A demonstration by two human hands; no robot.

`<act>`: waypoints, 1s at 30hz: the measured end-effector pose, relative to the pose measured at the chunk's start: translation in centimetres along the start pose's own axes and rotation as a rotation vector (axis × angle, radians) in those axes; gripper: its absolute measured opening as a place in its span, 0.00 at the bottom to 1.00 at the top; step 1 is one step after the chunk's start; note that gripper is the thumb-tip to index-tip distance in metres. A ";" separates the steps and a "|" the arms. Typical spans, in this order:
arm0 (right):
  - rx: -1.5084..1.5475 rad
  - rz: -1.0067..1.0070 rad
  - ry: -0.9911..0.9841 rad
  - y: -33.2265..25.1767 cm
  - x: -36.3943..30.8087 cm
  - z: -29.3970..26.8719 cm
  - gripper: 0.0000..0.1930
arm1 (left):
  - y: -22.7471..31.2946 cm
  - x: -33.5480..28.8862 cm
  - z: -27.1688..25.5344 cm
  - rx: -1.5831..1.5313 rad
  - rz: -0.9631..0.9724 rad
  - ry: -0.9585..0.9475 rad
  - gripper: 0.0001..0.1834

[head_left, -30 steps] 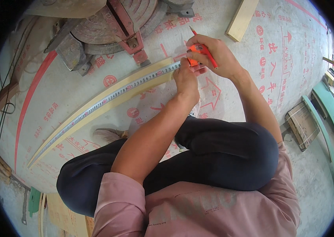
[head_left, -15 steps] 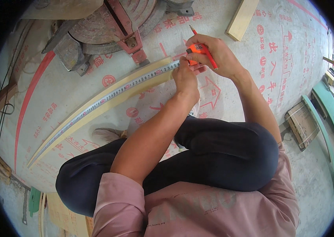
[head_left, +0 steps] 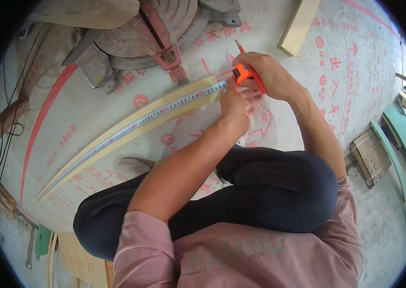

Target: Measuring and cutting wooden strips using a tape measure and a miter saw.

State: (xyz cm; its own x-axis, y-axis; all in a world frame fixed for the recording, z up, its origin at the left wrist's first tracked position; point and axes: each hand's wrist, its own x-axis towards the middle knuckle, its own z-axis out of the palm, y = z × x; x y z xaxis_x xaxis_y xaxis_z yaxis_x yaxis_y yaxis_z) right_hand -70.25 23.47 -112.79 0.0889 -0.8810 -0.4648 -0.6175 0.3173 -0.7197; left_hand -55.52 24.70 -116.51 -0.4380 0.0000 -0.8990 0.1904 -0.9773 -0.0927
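Note:
A long pale wooden strip [head_left: 188, 106] lies across the floor from the lower left toward my hands. Along it runs the extended blade [head_left: 170, 106] of a tape measure, its far end small at the lower left. The orange tape measure case [head_left: 242, 73] sits in my right hand [head_left: 266, 72], whose fingers also hold a red pencil [head_left: 259, 82] with its point sticking up past the knuckles. My left hand [head_left: 235, 104] is closed at the near end of the strip, thumb against the blade beside the case. Its lower fingers are partly hidden.
A dusty miter saw [head_left: 152, 36] stands beyond the strip. Another wooden board [head_left: 300, 28] lies at the upper right. Green curved strips [head_left: 394, 168] and a strapped brown bundle [head_left: 371, 156] are at far right. Black cables [head_left: 5, 149] hang at left. Printed protective sheeting [head_left: 289, 125] covers the floor.
The view has shifted slightly, moving the scene rightward. My right hand has turned the tape case, so more of its orange side shows above my left thumb. Both hands keep their holds.

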 end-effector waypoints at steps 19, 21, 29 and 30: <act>-0.065 -0.070 0.182 -1.9 -4.8 -1.9 0.16 | 24.0 -26.7 -25.8 2.027 0.338 0.307 0.28; -0.086 0.035 0.172 -1.8 -5.9 -2.7 0.17 | 24.6 -27.4 -27.2 2.110 0.429 0.337 0.27; -0.125 0.008 0.167 -3.6 -7.1 -0.7 0.17 | 24.4 -21.0 -18.9 2.184 0.711 -0.039 0.26; -0.113 0.032 0.158 -4.1 -7.1 -0.2 0.17 | 23.2 -19.6 -16.7 2.210 0.693 -0.088 0.27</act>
State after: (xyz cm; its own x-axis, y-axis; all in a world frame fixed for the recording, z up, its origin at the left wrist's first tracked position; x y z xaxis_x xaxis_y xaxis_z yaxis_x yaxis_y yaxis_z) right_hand -68.55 28.35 -106.42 -0.0505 -0.9179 -0.3937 -0.7026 0.3127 -0.6391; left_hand -27.82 5.54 -108.18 -0.7862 -0.2622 -0.5596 -0.6040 0.5175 0.6061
